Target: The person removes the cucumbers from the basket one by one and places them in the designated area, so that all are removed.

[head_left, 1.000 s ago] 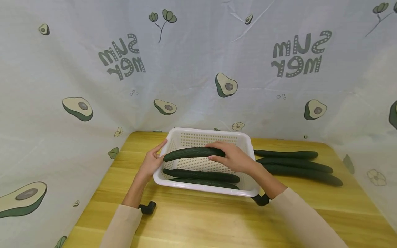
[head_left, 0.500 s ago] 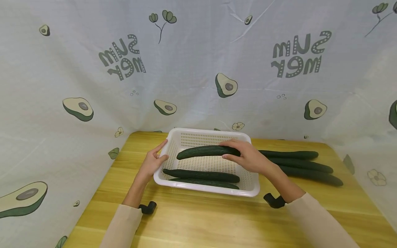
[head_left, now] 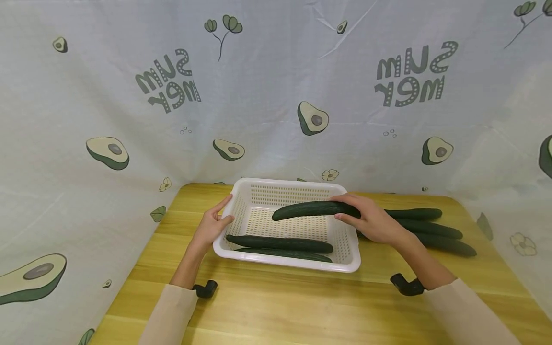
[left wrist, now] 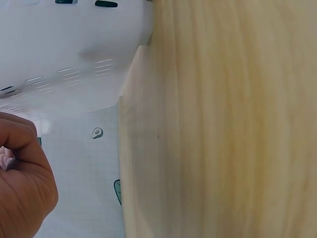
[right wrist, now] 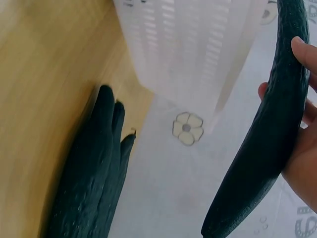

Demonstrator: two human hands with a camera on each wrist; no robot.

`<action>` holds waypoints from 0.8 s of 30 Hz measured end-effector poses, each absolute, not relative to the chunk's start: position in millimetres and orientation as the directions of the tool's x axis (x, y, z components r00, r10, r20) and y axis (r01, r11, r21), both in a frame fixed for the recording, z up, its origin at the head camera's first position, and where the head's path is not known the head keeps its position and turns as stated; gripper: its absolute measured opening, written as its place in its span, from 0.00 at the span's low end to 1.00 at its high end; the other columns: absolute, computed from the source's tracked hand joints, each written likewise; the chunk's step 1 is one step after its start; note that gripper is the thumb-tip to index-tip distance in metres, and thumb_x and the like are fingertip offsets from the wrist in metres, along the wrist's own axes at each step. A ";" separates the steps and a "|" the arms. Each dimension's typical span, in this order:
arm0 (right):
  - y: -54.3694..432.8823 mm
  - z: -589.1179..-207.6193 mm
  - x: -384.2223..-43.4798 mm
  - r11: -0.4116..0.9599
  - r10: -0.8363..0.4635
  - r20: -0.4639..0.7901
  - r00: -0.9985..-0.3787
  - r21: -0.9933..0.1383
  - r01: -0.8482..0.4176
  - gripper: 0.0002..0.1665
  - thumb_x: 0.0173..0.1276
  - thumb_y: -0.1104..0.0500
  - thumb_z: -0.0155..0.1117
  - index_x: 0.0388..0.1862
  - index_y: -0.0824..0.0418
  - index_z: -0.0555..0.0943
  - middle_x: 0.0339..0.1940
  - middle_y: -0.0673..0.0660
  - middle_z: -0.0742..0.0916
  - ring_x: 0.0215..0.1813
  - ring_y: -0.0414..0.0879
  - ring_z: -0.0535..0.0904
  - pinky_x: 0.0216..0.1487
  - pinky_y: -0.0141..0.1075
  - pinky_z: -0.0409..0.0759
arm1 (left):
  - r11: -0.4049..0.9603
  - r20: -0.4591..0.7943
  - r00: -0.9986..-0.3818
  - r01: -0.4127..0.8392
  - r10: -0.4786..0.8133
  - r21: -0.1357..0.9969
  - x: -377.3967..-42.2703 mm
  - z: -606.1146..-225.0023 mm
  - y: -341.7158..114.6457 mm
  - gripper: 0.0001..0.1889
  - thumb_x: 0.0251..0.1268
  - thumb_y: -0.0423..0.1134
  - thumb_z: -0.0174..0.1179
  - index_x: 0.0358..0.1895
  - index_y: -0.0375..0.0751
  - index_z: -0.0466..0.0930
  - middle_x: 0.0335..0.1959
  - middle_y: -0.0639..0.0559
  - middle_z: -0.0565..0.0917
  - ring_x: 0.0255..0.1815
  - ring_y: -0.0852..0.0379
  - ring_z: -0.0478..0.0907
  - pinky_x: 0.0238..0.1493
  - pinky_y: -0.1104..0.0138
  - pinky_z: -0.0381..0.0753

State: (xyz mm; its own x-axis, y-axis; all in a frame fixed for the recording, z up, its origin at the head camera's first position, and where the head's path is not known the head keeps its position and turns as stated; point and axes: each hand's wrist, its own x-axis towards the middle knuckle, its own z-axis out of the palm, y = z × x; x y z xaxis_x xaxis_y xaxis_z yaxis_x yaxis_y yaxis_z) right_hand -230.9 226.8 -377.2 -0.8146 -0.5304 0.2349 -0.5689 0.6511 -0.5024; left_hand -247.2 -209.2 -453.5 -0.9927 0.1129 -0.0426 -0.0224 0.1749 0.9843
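A white plastic basket (head_left: 286, 264) with slotted walls stands at the middle of the table. My left hand (head_left: 210, 225) grips its left rim, thumb over the inner side; in the left wrist view that hand (left wrist: 25, 183) shows at the edge beside the basket wall (left wrist: 74, 44). My right hand (head_left: 373, 218) holds a dark green cucumber (head_left: 308, 209) above the basket's right side. In the right wrist view the fingers curl round the middle of this cucumber (right wrist: 270, 129). Two more cucumbers (head_left: 280, 243) lie inside along the basket's near wall.
Three cucumbers (head_left: 440, 229) lie side by side on the wooden table (head_left: 276, 306), right of the basket; the right hand partly covers them. A pale curtain (head_left: 258, 96) with avocado prints hangs close behind the table and along its sides.
My right hand has moved to the right with the cucumber, drawing its left end away from the left hand. The left hand and the basket have stayed in place.
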 end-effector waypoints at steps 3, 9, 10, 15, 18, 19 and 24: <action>238.3 -375.8 -228.6 0.674 -0.503 0.216 -0.837 -0.509 -0.536 0.29 0.78 0.51 0.62 0.74 0.58 0.74 0.71 0.63 0.79 0.72 0.65 0.73 0.67 0.65 0.73 | 0.175 -0.044 -0.993 -0.026 0.106 0.984 -247.6 -454.5 -209.6 0.37 0.73 0.32 0.57 0.81 0.61 0.60 0.12 0.54 0.77 0.17 0.61 0.79 0.33 0.66 0.87; 260.9 -377.2 -223.9 0.679 -0.476 0.239 -0.846 -0.512 -0.526 0.26 0.77 0.53 0.63 0.72 0.56 0.76 0.68 0.61 0.81 0.66 0.62 0.77 0.62 0.64 0.77 | 0.178 -0.042 -0.994 -0.023 0.105 0.984 -247.4 -453.8 -209.5 0.36 0.74 0.31 0.57 0.81 0.60 0.60 0.12 0.54 0.77 0.17 0.61 0.79 0.34 0.66 0.88; 264.4 -377.5 -222.5 0.684 -0.472 0.247 -0.846 -0.504 -0.528 0.26 0.77 0.53 0.63 0.71 0.55 0.76 0.67 0.60 0.81 0.65 0.60 0.78 0.61 0.64 0.77 | 0.180 -0.042 -0.993 -0.022 0.106 0.983 -247.5 -453.7 -209.6 0.36 0.74 0.31 0.57 0.81 0.60 0.60 0.12 0.54 0.77 0.17 0.61 0.79 0.35 0.66 0.88; 282.3 -379.8 -214.5 0.717 -0.442 0.268 -0.856 -0.468 -0.517 0.26 0.76 0.54 0.65 0.71 0.55 0.77 0.65 0.59 0.83 0.63 0.59 0.79 0.58 0.61 0.78 | 0.187 -0.045 -0.994 -0.025 0.103 0.982 -247.5 -453.3 -209.4 0.37 0.73 0.32 0.57 0.81 0.60 0.60 0.12 0.54 0.78 0.17 0.61 0.78 0.34 0.67 0.87; 293.0 -381.1 -209.4 0.726 -0.426 0.267 -0.865 -0.470 -0.503 0.27 0.76 0.55 0.65 0.71 0.55 0.76 0.67 0.61 0.82 0.66 0.62 0.77 0.59 0.63 0.76 | 0.180 -0.051 -0.993 -0.031 0.104 0.983 -247.5 -453.6 -209.6 0.37 0.73 0.31 0.57 0.81 0.61 0.60 0.12 0.54 0.77 0.16 0.62 0.77 0.33 0.67 0.87; 296.4 -381.5 -207.5 0.731 -0.419 0.265 -0.869 -0.469 -0.495 0.27 0.76 0.55 0.65 0.71 0.55 0.76 0.67 0.62 0.82 0.66 0.63 0.76 0.59 0.64 0.75 | 0.179 -0.052 -0.993 -0.033 0.104 0.983 -247.4 -453.7 -209.8 0.37 0.73 0.31 0.57 0.81 0.61 0.60 0.12 0.54 0.77 0.16 0.62 0.77 0.33 0.67 0.87; 314.5 -386.4 -197.6 0.751 -0.383 0.242 -0.892 -0.481 -0.453 0.28 0.76 0.54 0.64 0.73 0.56 0.74 0.71 0.65 0.78 0.69 0.68 0.72 0.59 0.67 0.73 | 0.175 -0.053 -0.993 -0.034 0.109 0.984 -247.7 -453.2 -210.2 0.37 0.73 0.31 0.58 0.81 0.61 0.59 0.12 0.54 0.77 0.17 0.62 0.78 0.34 0.67 0.87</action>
